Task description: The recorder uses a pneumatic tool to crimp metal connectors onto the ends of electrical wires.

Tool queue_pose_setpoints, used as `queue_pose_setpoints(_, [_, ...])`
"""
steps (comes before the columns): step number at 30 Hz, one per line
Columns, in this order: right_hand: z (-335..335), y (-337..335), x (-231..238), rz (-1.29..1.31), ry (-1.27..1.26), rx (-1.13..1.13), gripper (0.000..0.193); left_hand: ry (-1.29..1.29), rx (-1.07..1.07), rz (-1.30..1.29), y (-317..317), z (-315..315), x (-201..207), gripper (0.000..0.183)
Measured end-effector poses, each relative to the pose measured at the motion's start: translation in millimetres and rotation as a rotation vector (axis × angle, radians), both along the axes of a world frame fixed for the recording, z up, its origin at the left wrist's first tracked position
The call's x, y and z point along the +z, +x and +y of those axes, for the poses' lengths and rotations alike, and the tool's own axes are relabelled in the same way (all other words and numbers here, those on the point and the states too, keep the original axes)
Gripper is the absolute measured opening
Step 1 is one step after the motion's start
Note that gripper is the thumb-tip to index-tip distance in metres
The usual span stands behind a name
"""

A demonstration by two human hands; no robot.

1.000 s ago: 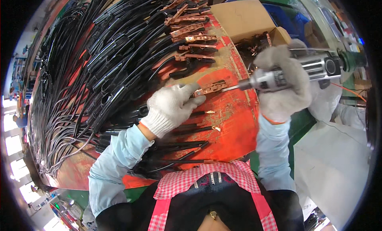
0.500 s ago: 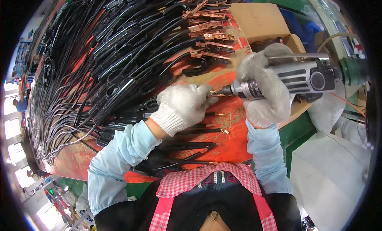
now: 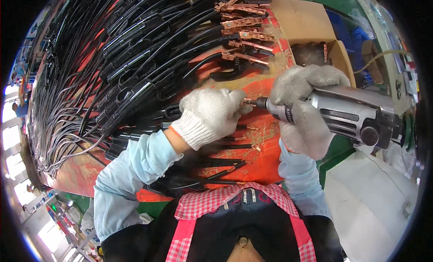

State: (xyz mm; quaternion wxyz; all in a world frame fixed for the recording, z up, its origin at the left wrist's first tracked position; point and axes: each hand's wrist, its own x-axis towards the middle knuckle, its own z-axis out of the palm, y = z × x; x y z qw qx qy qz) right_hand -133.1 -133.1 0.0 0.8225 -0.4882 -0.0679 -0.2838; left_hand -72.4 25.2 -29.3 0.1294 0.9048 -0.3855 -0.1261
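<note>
Gloved in white knit, my left hand [image 3: 211,114] is closed, thumb and fingers pinching a small copper-coloured piece [image 3: 247,101]; most of it is hidden by the glove. My right hand [image 3: 306,115], also gloved, wraps round a grey and black air screwdriver [image 3: 345,115] with a lever along its top. The tool lies nearly level, its rear tilted slightly toward me. Its dark bit [image 3: 261,102] points left and meets the copper piece at my left fingertips. Below my left hand, black cables with bare copper strands [image 3: 256,148] lie on the red table [image 3: 266,165].
Many black electrode holders [image 3: 135,99] and grey cables [image 3: 67,147] cover the table's left side. Copper-coloured clamp jaws [image 3: 246,23] lie in a row at the far side. An open cardboard box [image 3: 343,59] with dark parts stands beyond my right hand. A pale hose [image 3: 381,54] curves behind the tool.
The screwdriver's rear end has swung down toward me, and my right hand has turned with it. My left hand keeps its pinch, with the bit still at its fingertips. The view has shifted slightly.
</note>
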Motion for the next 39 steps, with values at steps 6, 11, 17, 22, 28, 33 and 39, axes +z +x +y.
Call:
queue_pose_setpoints(6, [2, -1, 0, -0.005, -0.04, -0.002, 0.037, 0.015, -0.007, 0.017, 2, 0, 1, 0.016])
queue_pose_setpoints(11, [1, -1, -2, 0.004, -0.026, 0.006, 0.036, -0.021, -0.002, 0.022, -1, 0, -1, 0.017])
queue_pose_setpoints(17, [-1, -1, -4, 0.018, 0.0, 0.024, 0.035, -0.024, 0.021, 0.009, 0, 1, -3, 0.017])
queue_pose_setpoints(22, [-4, -3, -9, 0.035, 0.038, 0.037, 0.035, -0.054, 0.031, -0.026, -3, 3, -8, 0.016])
queue_pose_setpoints(28, [-5, -1, -13, 0.05, 0.044, 0.069, 0.034, -0.008, 0.069, 0.044, -3, -2, -1, 0.015])
queue_pose_setpoints(33, [-3, -3, -11, 0.04, 0.019, 0.086, 0.034, -0.022, 0.045, -0.008, -4, 1, -3, 0.014])
queue_pose_setpoints(39, [-4, -6, -15, 0.048, 0.021, 0.107, 0.033, -0.001, 0.076, 0.032, -5, 1, 2, 0.015])
